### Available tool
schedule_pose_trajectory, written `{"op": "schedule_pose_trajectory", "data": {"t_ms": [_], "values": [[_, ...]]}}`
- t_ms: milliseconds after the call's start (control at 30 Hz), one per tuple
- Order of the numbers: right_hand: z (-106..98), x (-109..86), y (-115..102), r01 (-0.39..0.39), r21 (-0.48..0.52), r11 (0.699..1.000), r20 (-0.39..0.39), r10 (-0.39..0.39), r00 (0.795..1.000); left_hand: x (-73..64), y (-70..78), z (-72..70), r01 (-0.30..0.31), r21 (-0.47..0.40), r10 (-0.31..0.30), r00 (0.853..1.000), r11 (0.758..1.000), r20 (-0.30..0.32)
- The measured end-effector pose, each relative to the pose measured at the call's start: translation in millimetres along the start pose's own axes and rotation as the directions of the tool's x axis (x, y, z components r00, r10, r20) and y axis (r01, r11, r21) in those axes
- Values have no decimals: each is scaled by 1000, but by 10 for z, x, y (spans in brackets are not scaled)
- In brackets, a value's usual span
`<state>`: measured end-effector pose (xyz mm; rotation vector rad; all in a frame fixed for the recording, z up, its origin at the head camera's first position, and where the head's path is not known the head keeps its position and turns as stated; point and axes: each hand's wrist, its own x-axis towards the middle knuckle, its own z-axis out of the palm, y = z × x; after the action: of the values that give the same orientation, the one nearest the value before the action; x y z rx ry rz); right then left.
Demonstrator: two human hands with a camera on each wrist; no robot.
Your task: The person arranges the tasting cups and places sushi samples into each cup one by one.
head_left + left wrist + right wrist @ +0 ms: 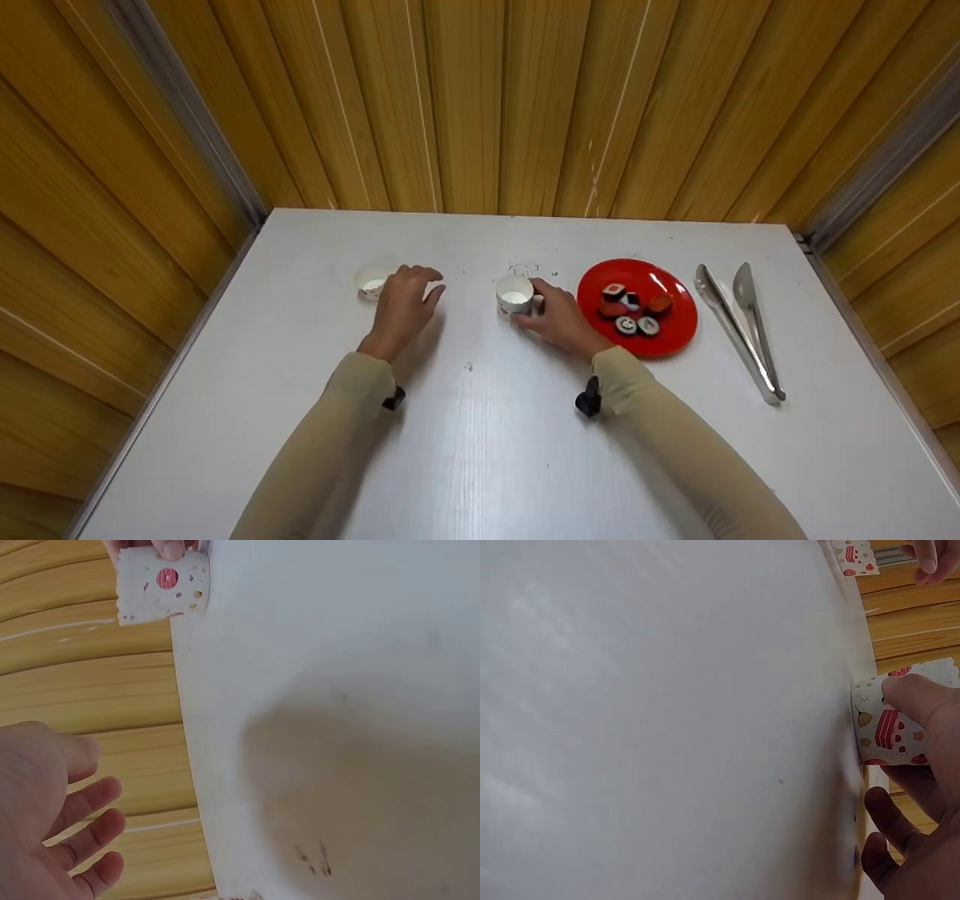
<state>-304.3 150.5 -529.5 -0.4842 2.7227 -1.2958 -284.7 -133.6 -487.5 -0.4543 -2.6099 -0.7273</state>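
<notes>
Two white paper baking cups with small printed pictures stand on the white table. My right hand [559,313] grips one paper cup [515,294] by its side, thumb and fingers around it. In the right wrist view, the thumb presses on this cup [890,724], printed with a red cake slice, and its base is at the tabletop. The other paper cup [370,284] stands at the left, partly hidden behind my left hand [405,304]. That hand holds nothing; its fingers are relaxed and spread a little in the left wrist view.
Right of my right hand lies a red plate [679,330] with several sushi pieces [626,325]. Metal tongs [739,337] lie farther right, their arms spread. Wood-patterned walls [472,105] close off the white table [480,450] at the back and sides.
</notes>
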Motion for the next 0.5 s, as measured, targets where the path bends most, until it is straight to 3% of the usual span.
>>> {"op": "schedule_pose_trajectory", "data": {"t_ms": [267,500], "values": [[2,8,-9,0,-16,1000,-2,0,1000,39,214,148,-85,22,83,993,996,86],[4,3,-12,9,-7,1000,-12,-9,1000,62,341,285,-146,-3,146,985,989,94]]}}
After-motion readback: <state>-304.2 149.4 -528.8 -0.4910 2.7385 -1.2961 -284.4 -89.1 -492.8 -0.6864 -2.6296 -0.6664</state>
